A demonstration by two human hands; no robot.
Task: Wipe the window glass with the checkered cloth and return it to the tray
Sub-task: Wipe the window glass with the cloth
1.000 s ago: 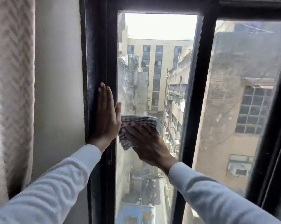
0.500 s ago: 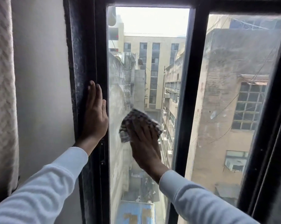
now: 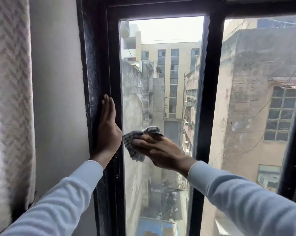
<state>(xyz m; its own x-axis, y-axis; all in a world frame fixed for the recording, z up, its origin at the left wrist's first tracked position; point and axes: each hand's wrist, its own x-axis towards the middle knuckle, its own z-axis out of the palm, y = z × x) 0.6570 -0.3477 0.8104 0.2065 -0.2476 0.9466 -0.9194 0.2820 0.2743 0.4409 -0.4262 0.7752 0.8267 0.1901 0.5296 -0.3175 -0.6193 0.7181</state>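
The checkered cloth is bunched against the narrow left pane of window glass, at about mid-height near the pane's left edge. My right hand lies flat over the cloth and presses it to the glass, fingers pointing left. My left hand rests flat and upright on the black window frame just left of the cloth, fingers together, holding nothing. The tray is not in view.
A black mullion separates the left pane from a wider right pane with smudges. A white wall and a pale patterned curtain stand to the left. Buildings and an alley show through the glass.
My right hand has swung the cloth from upright back to the left, fingers now pointing left, close to my left hand. The left hand stays on the frame. The camera view has shifted.
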